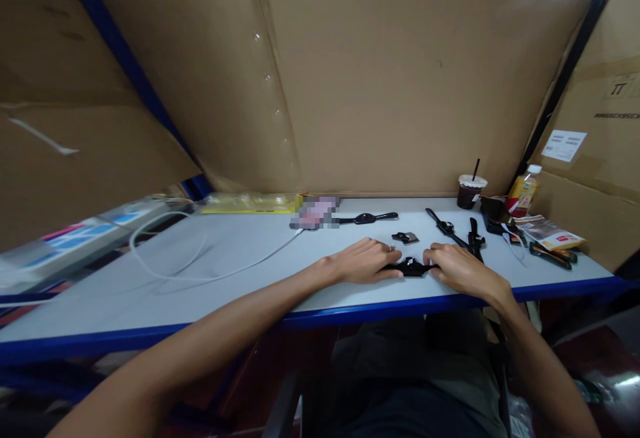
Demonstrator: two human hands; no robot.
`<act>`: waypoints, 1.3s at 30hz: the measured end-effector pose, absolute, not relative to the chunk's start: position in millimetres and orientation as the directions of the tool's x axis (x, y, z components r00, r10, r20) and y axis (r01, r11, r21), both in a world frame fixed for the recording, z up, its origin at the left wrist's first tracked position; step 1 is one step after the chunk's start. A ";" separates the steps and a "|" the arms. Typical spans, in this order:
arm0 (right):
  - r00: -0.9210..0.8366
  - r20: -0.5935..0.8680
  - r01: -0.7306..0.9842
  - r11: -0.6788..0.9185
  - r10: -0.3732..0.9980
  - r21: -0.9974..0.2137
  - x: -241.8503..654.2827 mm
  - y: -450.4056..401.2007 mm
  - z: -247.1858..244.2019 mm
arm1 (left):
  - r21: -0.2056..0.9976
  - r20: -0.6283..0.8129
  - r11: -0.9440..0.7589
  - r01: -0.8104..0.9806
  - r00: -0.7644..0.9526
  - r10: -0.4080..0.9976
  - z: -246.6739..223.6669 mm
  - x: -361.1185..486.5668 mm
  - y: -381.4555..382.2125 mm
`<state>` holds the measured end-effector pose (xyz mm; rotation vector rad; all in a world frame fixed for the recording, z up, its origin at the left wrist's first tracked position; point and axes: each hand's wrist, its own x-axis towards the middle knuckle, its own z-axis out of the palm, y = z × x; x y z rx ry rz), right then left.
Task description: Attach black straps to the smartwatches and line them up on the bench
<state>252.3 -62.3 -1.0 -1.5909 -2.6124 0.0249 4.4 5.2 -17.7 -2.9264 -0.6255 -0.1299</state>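
Note:
A black spokeshave [413,266] lies low over the table near its front edge, gripped at both ends. My left hand [367,261] is closed round its left handle, with the thumb stretched along the near side. The right handle is in my right hand [457,268], whose fingers are curled and partly hide it. Just behind the tool lie a small black part and a grey metal plate, seemingly a blade [411,237]. Further back is another black spokeshave [365,219]. More black tools of this kind [447,227] rest to the right, beyond my right hand.
A phone [316,213] on a white cable [250,266] lies at the back, beside yellow-edged clear packaging [250,203]. A lidded drink cup [471,191], a bottle [524,191] and a packet [553,233] stand or lie at right. A power strip [85,238] is left. Cardboard [400,91] walls the back.

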 end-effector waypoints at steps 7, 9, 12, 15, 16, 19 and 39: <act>-0.455 0.054 0.887 0.458 0.889 -0.067 251.5 -64.3 2.7 | -0.135 0.142 -0.908 0.397 0.915 0.379 -19.8 4.2 7.3; -0.455 0.044 0.887 0.457 0.890 -0.068 250.4 -64.9 4.3 | -0.127 0.150 -0.912 0.391 0.916 0.372 -19.9 4.1 7.2; -0.453 0.032 0.889 0.454 0.891 -0.061 250.2 -64.9 3.8 | -0.124 0.145 -0.911 0.393 0.915 0.375 -18.8 4.3 6.3; -0.467 0.009 0.882 0.467 0.884 -0.062 254.9 -65.0 1.7 | -0.132 0.116 -0.901 0.414 0.909 0.401 -16.8 4.7 5.2; -0.476 -0.008 0.877 0.475 0.879 -0.074 257.8 -65.5 1.8 | -0.131 0.111 -0.899 0.419 0.907 0.407 -16.3 4.8 4.9; -0.489 -0.082 0.868 0.476 0.868 -0.138 267.8 -70.3 7.1 | -0.129 0.122 -0.898 0.421 0.905 0.408 -15.5 4.9 5.0; -0.222 -0.107 0.974 0.225 0.969 0.016 290.7 -84.9 22.9 | -0.099 0.192 -0.910 0.403 0.905 0.380 -19.3 3.8 7.8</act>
